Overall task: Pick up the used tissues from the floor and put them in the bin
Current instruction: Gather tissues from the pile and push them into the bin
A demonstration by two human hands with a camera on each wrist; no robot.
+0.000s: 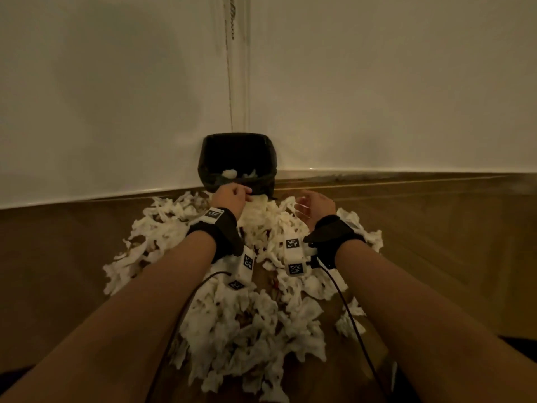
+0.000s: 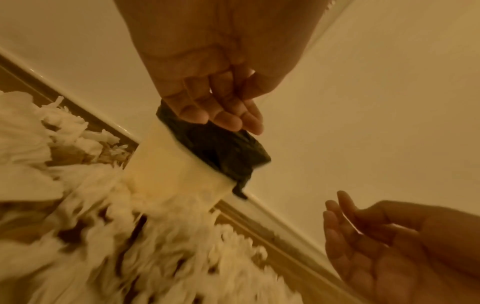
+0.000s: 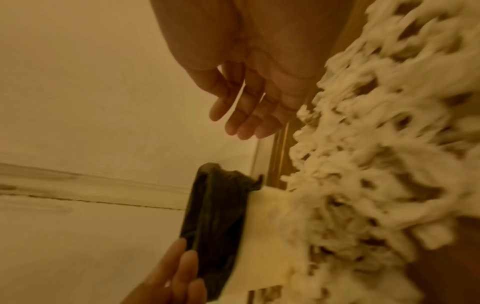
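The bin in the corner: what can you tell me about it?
The small pale squarish bin stands upright on the wooden floor against the white wall's corner. A crinkled black plastic liner folds over its rim. A few white tissues lie inside; the floor pile reaches its base.

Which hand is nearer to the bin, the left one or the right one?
Left. The left hand is at the front rim of the bin, fingers relaxed, holding nothing. The right hand hangs open, apart from it, over the tissues.
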